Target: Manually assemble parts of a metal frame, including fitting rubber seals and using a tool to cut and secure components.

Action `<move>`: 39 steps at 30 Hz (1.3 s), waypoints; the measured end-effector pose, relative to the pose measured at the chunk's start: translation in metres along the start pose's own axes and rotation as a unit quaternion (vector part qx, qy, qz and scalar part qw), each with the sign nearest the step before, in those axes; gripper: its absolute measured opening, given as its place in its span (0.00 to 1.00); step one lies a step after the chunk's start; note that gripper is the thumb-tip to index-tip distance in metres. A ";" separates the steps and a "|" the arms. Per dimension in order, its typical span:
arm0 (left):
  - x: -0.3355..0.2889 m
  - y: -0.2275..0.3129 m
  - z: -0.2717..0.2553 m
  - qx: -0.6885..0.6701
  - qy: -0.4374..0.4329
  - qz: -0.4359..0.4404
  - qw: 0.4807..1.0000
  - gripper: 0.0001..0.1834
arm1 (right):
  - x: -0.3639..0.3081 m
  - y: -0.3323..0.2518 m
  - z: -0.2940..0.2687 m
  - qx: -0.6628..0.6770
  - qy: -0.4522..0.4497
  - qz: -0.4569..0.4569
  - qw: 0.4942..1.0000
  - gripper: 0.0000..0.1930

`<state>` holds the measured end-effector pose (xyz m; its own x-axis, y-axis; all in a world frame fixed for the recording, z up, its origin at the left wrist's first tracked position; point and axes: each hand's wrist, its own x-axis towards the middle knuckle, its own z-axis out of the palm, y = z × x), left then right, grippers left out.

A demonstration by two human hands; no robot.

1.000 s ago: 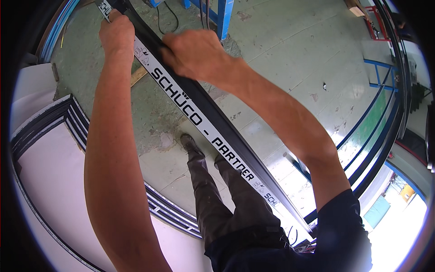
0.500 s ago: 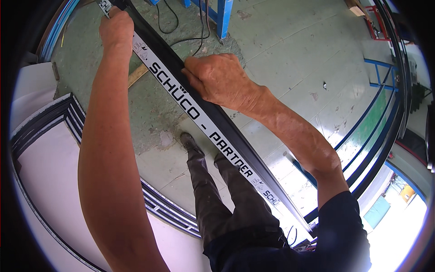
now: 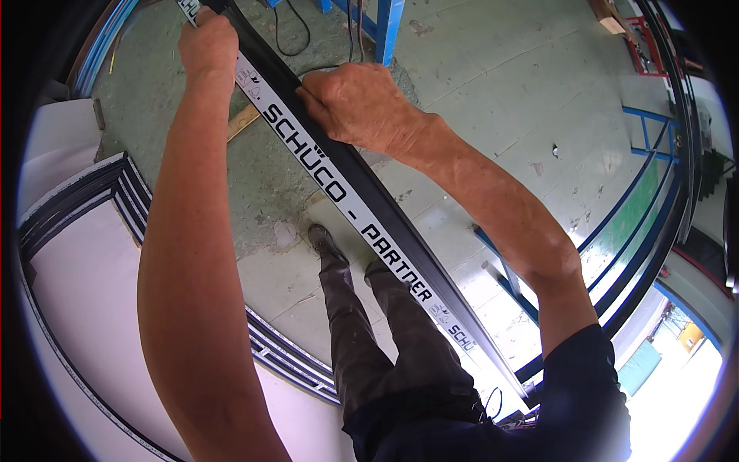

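Two bare hands are on one long bar, up near its high end. The left hand (image 3: pixel 208 48) is wrapped around the long bar (image 3: pixel 369 185) and holds it. The right hand (image 3: pixel 358 104) is lower down, curled up like a fist, with its finger ends against the black side of the bar. I cannot tell if it pinches anything, because the back of the hand hides that.

The bar goes on a slant, from the top left down to the bottom right, and it crosses in front of the legs. One side is black. The other side has a white strip (image 3: pixel 339 199) with big black letters and small drawings on it.

Under the bar are dark pants (image 3: pixel 362 339) and a dark shoe (image 3: pixel 327 242) on the gray-green floor (image 3: pixel 485 69). A piece of wood (image 3: pixel 242 122) lies on the floor, just below the left hand. Up past the hands are a black cord (image 3: pixel 296 42) and a blue metal leg (image 3: pixel 389 31).

Far to the left are black frame bars (image 3: pixel 289 358) around a pale panel (image 3: pixel 85 269). Far to the right is a blue frame (image 3: pixel 653 135).
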<state>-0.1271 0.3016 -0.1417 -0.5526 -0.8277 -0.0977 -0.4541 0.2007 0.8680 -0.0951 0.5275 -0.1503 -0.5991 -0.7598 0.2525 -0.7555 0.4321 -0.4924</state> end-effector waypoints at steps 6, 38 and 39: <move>-0.001 0.002 0.000 0.025 0.016 0.001 1.000 0.32 | -0.002 0.000 -0.006 0.013 -0.011 -0.013 1.000 0.15; -0.022 0.020 -0.002 0.014 0.011 0.018 1.000 0.31 | 0.060 0.008 0.005 -0.038 -0.075 0.003 0.996 0.11; -0.024 0.020 -0.001 0.011 0.005 0.017 1.000 0.31 | 0.058 0.008 0.005 -0.043 -0.079 0.008 0.996 0.11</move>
<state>-0.1217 0.3251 -0.1215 -0.5602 -0.8260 -0.0634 -0.4512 0.2401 0.8595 -0.1347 0.4846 -0.1437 -0.5669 -0.8166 0.1087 -0.7706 0.4789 -0.4205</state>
